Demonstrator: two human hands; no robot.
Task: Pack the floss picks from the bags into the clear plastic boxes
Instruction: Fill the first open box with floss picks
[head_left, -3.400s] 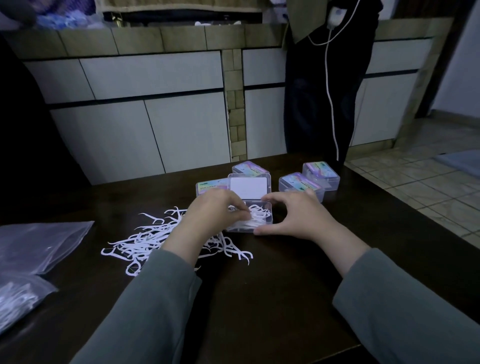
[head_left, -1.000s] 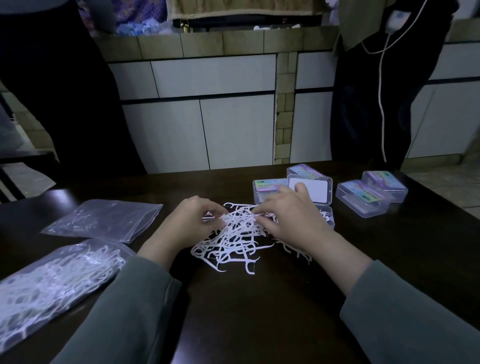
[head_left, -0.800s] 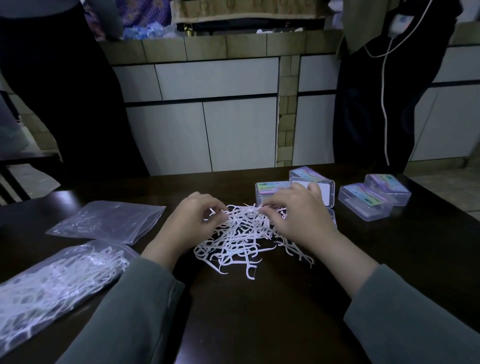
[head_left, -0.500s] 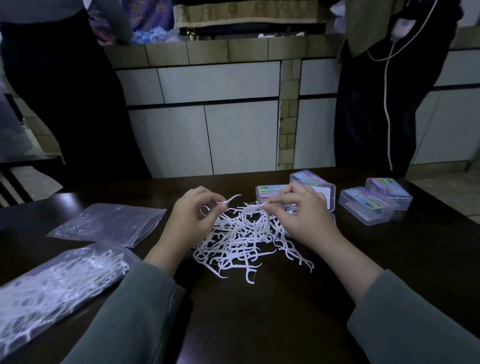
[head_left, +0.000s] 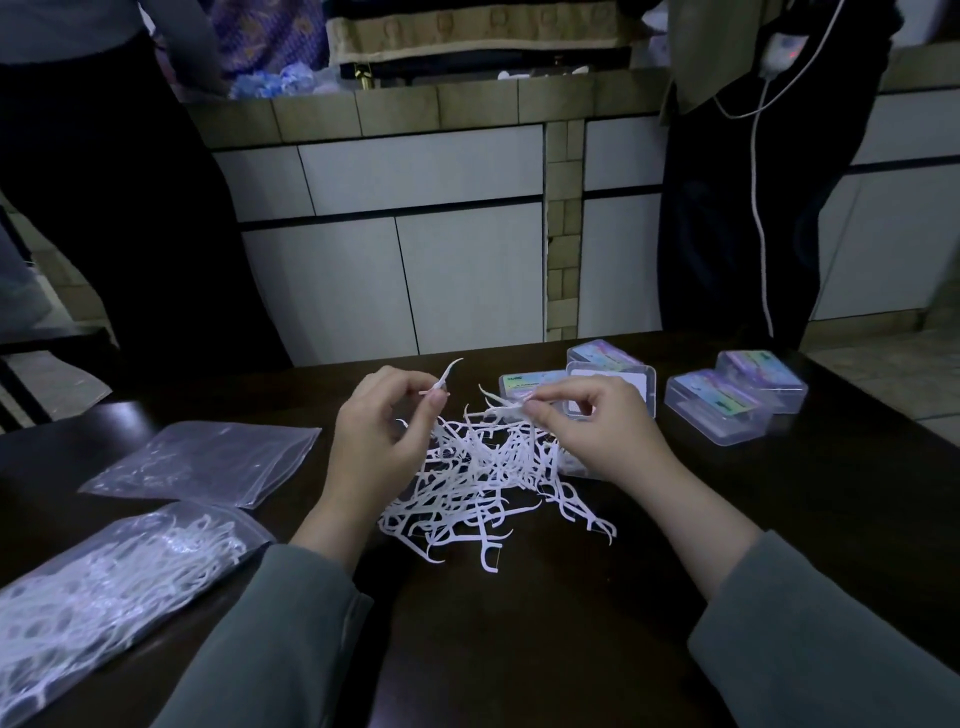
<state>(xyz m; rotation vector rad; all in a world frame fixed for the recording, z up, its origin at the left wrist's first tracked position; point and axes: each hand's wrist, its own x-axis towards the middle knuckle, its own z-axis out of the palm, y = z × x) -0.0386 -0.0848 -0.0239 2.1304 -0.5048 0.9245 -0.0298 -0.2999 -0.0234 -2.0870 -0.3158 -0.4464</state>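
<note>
- The step in hand, as I judge it, is gathering picks out of the loose heap into a small aligned bunch. It goes best if every handle points the same way before the bunch travels to the box, and if tangled picks are teased free rather than yanked, since the floss ends hook on one another.
- The left hand (head_left: 376, 431) pinches a single floss pick (head_left: 445, 378) between thumb and fingertips, its pointed tail curving up and away; the other fingers are loosely curled.
- The right hand (head_left: 592, 431) pinches a few picks (head_left: 501, 405) at its fingertips, held just above the far side of the heap – how many I cannot tell.
- Between and below both hands lies the pile of floss picks (head_left: 483, 488), a white tangle on the dark table (head_left: 519, 649), spilling toward the near edge.
- Just beyond the right hand stands the open clear box (head_left: 631, 387), lid raised; the hand hides its tray, so how full it is stays unknown.
- Closed boxes (head_left: 727, 400) with coloured labels sit to the far right – two more lie behind the open one.
- On the left, a full bag of picks (head_left: 104, 587) lies near, and a flatter, mostly emptied bag (head_left: 208, 462) lies beyond it.
- People stand past the table, by the white cabinets.
</note>
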